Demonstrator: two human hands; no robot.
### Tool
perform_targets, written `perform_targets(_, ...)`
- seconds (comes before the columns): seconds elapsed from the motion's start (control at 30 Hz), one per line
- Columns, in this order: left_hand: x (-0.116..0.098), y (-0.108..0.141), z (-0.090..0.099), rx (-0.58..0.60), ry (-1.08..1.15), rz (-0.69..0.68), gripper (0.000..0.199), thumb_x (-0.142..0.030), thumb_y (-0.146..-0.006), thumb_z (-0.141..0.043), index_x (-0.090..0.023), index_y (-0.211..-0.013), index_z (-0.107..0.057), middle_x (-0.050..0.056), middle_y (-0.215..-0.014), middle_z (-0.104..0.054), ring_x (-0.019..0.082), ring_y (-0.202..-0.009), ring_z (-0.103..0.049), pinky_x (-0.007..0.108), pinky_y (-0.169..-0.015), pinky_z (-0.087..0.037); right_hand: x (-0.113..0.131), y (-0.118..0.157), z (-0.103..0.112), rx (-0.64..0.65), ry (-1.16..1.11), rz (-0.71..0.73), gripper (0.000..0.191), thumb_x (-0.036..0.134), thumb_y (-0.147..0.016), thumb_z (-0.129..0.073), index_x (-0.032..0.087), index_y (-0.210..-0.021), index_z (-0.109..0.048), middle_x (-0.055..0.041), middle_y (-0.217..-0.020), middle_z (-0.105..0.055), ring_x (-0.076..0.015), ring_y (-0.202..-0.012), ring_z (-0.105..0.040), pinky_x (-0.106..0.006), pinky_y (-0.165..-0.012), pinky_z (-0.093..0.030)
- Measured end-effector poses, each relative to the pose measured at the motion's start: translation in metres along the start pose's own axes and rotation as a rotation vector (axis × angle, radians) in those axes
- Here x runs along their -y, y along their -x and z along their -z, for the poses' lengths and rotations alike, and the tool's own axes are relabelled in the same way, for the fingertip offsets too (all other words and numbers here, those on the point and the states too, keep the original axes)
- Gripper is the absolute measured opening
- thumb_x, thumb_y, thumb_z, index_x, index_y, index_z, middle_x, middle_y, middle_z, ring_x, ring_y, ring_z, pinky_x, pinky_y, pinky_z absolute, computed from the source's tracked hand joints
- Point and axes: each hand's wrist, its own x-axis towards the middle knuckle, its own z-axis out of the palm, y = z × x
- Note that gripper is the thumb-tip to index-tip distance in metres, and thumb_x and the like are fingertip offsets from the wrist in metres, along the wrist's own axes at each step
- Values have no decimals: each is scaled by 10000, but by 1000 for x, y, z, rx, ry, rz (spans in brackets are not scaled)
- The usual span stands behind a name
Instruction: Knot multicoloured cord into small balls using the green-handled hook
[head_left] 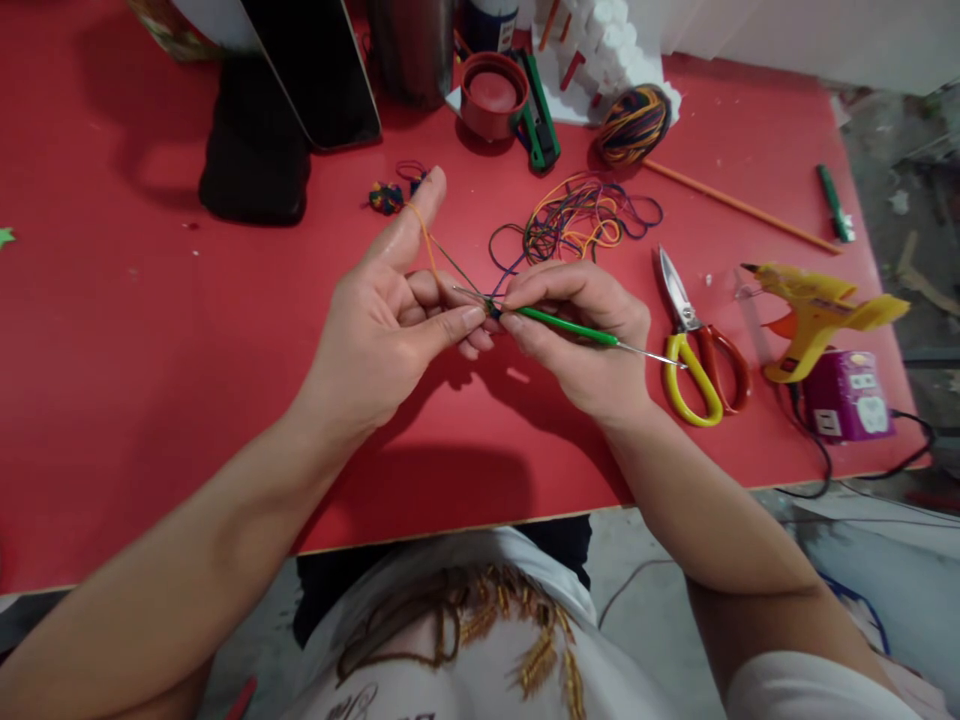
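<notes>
My right hand is closed around a crochet hook with a green handle and thin metal ends. The hook's tip reaches left to a small dark piece of crochet work, pinched by the thumb and fingers of my left hand. Multicoloured yarn runs over the raised left forefinger and down to the work. Behind my hands lies a loose tangle of the same yarn. Small dark crocheted bits rest just beyond the left forefinger.
Scissors, a yellow glue gun and a purple power adapter lie to the right. A yarn ball, wooden stick, green cutter and red cap sit behind. A phone leans at back left.
</notes>
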Motion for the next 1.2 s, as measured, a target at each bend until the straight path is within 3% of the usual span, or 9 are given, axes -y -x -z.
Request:
perform_targets(0.17, 3, 0, 0, 28, 7, -61, 1151, -169, -859, -905, -332, -1777, -232, -59, -843, -782, 149, -727, -726, 306, -711, -653, 0, 1, -1, -3, -27, 22, 99, 168, -908, -836, 216, -991, -810, -20, -897, -776, -160, -859, -765, -312, -765, -662)
perform_targets(0.37, 2, -1, -1, 7, -5, -41, 1113, -137, -819, -901, -282, -1757, -319, -44, -799, -769, 161, -711, -748, 306, -721, -674, 0, 1, -2, -16, -32, 24, 105, 166, -903, -851, 217, -984, -808, -18, -895, -777, -160, -831, -768, -321, -751, -661)
perform_targets(0.53, 3, 0, 0, -3, 17, -20, 723, -193, -841, -909, -310, -1516, -676, -21, -855, -802, 192, -768, -785, 383, -784, -707, 2, 2, 0, -29, -26, -2, 113, 190, -908, -853, 259, -988, -813, -7, -892, -777, -175, -839, -754, -350, -755, -653)
perform_targets(0.63, 2, 0, 2, 9, 64, -34, 434, -211, -884, -892, -338, -1293, -820, 0, -1054, -838, 209, -860, -786, 388, -701, -696, 3, 2, 5, -24, -6, -22, 149, 194, -907, -853, 297, -1011, -824, -13, -952, -786, -186, -848, -735, -379, -773, -638)
perform_targets(0.73, -3, -2, 5, -28, 42, -25, 98, -330, -972, -818, -286, -1028, -887, 32, -1149, -832, 232, -903, -780, 379, -600, -670, 3, 1, 8, -51, 27, 5, 163, 211, -909, -842, 338, -1008, -828, -15, -967, -789, -214, -855, -727, -423, -785, -627)
perform_targets(0.87, -6, -5, 10, -156, -96, -54, 318, -491, -1017, -752, -263, -828, -867, 33, -1057, -826, 248, -926, -770, 371, -554, -640, 5, 0, 9, -37, 33, 38, 175, 214, -905, -828, 366, -990, -815, -9, -959, -786, -230, -849, -722, -438, -767, -619)
perform_targets(1.03, -1, -8, 16, -239, -261, -177, 186, -459, -988, -811, -278, -1001, -855, 18, -1132, -818, 262, -1043, -762, 393, -666, -638, 9, 1, 8, -15, 8, 2, 153, 229, -902, -828, 357, -982, -801, -6, -969, -784, -221, -831, -727, -424, -768, -633)
perform_targets(1.13, 1, -10, 19, -115, -206, -195, 287, -452, -919, -884, -314, -1163, -824, 1, -1185, -823, 289, -1161, -746, 370, -672, -636, 9, 1, 9, -22, 15, -37, 135, 266, -889, -848, 359, -973, -795, -8, -979, -785, -219, -797, -719, -434, -768, -645)
perform_targets(1.2, 2, -11, 19, 3, -126, -185, 338, -390, -823, -960, -325, -1131, -837, -10, -1130, -834, 266, -1108, -765, 341, -661, -652, 8, 0, 10, -26, 25, -39, 137, 269, -886, -850, 359, -974, -797, -9, -975, -785, -222, -794, -718, -442, -770, -646)
